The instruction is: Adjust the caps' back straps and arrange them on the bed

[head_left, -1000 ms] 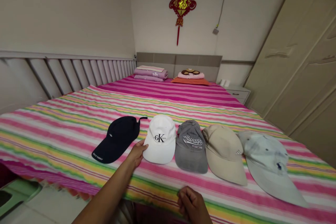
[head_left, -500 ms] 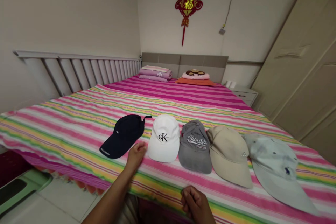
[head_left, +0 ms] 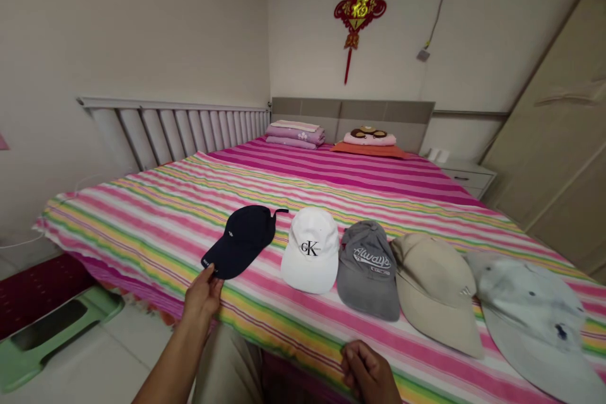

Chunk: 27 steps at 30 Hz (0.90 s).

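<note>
My left hand (head_left: 203,293) pinches the front edge of the brim of a navy baseball cap (head_left: 246,233), which lies on the bed at the left end of a row. Beside it sits a white baseball cap (head_left: 310,240) with black letters. A grey baseball cap (head_left: 367,290) with white script comes after that, then a beige baseball cap (head_left: 433,271). Furthest right is a pale grey-green cap (head_left: 530,309) with a small dark emblem. Near the bed's front edge my right hand (head_left: 367,366) rests in a loose fist, touching none of the caps.
Striped cloth (head_left: 180,202) covers the bed under the caps. Folded purple bedding (head_left: 293,136) and an orange pillow (head_left: 369,149) lie by the headboard (head_left: 388,117). A white rail (head_left: 175,132) runs along the left. On the floor stands a green stool (head_left: 57,334).
My left hand has moved left from between the navy and white caps onto the navy cap's brim. The view has swung left. My right hand stays closed near the bed edge.
</note>
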{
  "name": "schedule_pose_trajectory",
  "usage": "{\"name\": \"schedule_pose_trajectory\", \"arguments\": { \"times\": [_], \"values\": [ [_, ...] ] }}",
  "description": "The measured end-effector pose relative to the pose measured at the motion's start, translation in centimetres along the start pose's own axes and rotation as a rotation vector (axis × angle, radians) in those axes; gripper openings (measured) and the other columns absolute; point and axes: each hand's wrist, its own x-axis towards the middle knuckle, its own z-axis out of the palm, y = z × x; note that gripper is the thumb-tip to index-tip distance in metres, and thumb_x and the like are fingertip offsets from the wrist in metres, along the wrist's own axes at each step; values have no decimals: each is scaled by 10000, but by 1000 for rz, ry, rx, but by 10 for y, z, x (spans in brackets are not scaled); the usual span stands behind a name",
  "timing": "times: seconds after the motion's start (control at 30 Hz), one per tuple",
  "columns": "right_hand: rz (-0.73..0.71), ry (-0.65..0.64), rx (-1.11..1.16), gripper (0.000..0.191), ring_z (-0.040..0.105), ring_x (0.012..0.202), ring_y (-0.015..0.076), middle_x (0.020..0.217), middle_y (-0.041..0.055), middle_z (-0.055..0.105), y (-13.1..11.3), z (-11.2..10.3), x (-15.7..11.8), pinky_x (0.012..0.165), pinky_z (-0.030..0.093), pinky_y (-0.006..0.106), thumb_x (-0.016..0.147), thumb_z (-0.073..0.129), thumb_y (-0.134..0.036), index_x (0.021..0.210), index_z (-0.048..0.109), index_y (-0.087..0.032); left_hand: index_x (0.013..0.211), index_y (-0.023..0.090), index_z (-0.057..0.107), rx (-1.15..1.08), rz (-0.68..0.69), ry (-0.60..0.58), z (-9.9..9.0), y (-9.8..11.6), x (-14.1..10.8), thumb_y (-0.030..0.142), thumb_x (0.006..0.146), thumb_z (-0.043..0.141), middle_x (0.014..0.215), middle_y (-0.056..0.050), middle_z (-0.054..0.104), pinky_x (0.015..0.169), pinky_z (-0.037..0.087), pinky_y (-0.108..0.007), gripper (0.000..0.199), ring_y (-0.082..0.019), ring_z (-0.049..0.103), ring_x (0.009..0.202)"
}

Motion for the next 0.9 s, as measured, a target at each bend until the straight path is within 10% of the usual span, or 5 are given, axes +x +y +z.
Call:
{"name": "schedule_pose_trajectory", "arguments": {
  "times": [0.17, 0.4, 0.57, 0.67, 0.9],
  "values": [
    [19, 8, 13, 379, 360, 422, 82, 479, -47, 461, 0, 0, -1, 423, 250, 212, 739, 469, -544, 641, 471, -178, 843, 138, 600, -50, -82, -213, 9, 10, -6, 11, 773, 437, 669, -12, 657, 583, 521, -201, 219, -95, 618, 587],
    [-56, -208, 72, 367, 462, 479, 100, 576, -14, 545, -19, -1, 3, 460, 328, 217, 728, 528, -521, 661, 552, -161, 1117, 269, 555, -241, -240, -611, -25, -24, -53, -37, 647, 479, 912, -20, 699, 740, 510, -263, 566, -168, 631, 873],
    [-170, -416, 408, 554, 504, 1085, 244, 1141, 92, 590, -81, 6, -3, 898, 379, 356, 633, 635, -546, 1075, 573, -218, 1090, 301, 584, -180, -419, -834, -41, -75, -107, 37, 569, 622, 1017, 8, 669, 869, 443, -272, 585, -193, 580, 1000],
    [-259, -295, 672, 717, 426, 1178, 278, 1264, 106, 509, -114, 6, -12, 973, 322, 414, 559, 645, -610, 1156, 524, -230, 952, 307, 655, -120, -482, -964, -44, -97, -138, 100, 555, 678, 1000, 15, 674, 900, 415, -304, 447, -219, 573, 1008],
    [-123, 33, 890, 277, 596, 973, 267, 950, 54, 698, -124, -27, -33, 938, 380, 452, 594, 710, -424, 803, 678, -246, 866, 265, 681, -49, -699, -1160, -41, -105, -145, 297, 651, 651, 893, -31, 698, 874, 418, -339, 220, -245, 584, 983]
  ]
}}
